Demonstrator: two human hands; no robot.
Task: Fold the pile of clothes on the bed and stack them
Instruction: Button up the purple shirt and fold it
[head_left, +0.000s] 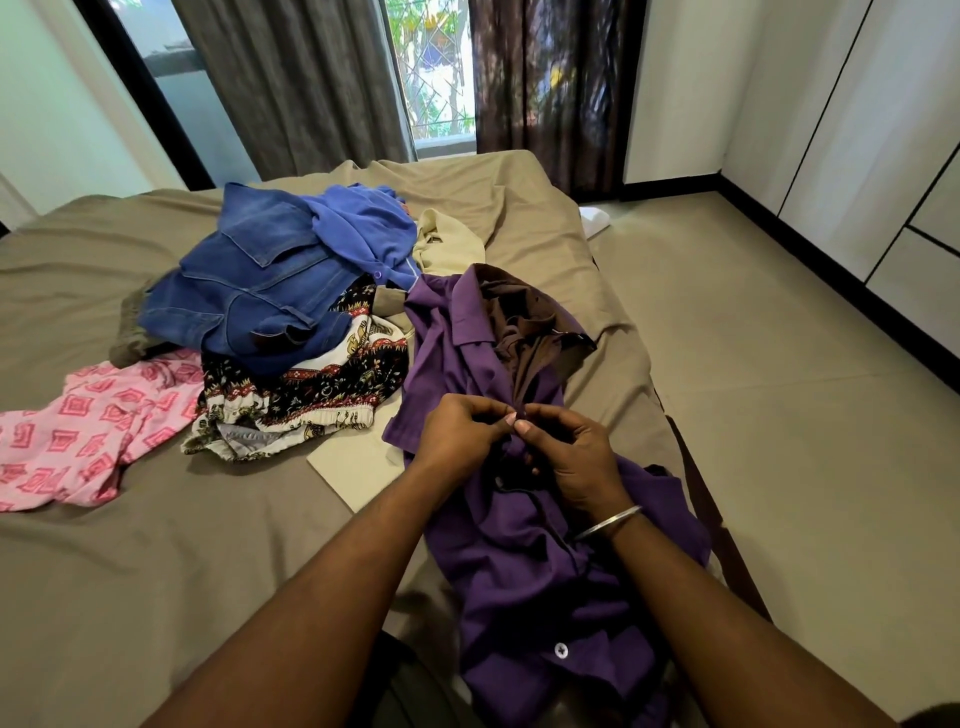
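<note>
- The purple shirt (524, 545) lies lengthwise along the right side of the bed (156, 545), collar toward the window, hem toward the person, its brown lining showing at the open neck
- The left hand (457, 431) and the right hand (571, 452) meet at the shirt's front opening, fingers curled, each pinching the cloth edge between thumb and fingertips; it looks like a button is being done up or undone, though the button itself is hidden
- A white button (560, 649) shows lower on the front strip, nearer the hem
- The rest of the pile sits to the left: a denim jacket (249, 291) on top, a blue top (363, 228) beside it, patterned shorts (306, 395) beneath, and a pink garment (83, 426) spread flat, well apart from the shirt
- The shirt looks light, thin and limp; it will sag and crease wherever it is not supported, and smooth cloth like this may slide on the sheet
- Good places to hold it, to my eye, are the two shoulder seams or the collar ends, where the doubled cloth is firmer
- The denim jacket will likely be heavier and stiffer, so it folds best by its seams
- No folded stack is visible yet, so the task seems to be at an early stage
</note>
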